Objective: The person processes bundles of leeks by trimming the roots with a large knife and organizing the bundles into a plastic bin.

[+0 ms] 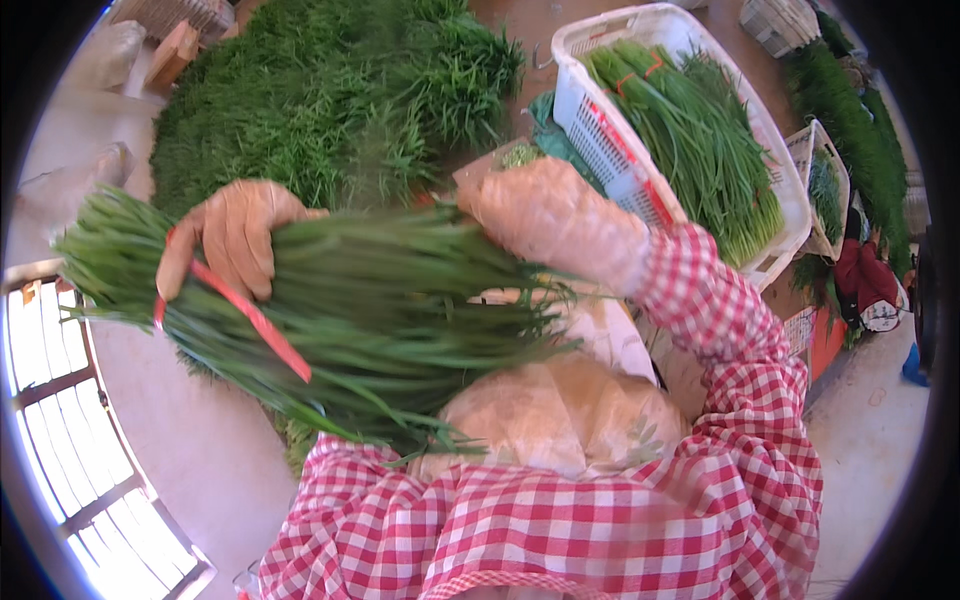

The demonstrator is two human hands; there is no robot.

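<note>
A large bundle of long green leaves, apparently garlic chives (360, 300), lies slantwise across the view in front of my chest. My left hand (232, 236), in a tan glove, grips it over the top near its stalk end. A red tie band (255, 322) runs around the bundle there, one tail hanging loose. On the far side of the leaf tips is my right hand (502, 199), in a wrinkled tan covering. Its fingers are hidden by the leaves and blur, so its hold cannot be made out.
Beyond the bundle spreads a big heap of loose greens (337, 97). To the right stands a white plastic basket (615, 150) of banded bundles (682, 142), with a smaller crate (814, 150) behind it. Another person (866, 277) is at far right. A barred window (67, 405) is at left.
</note>
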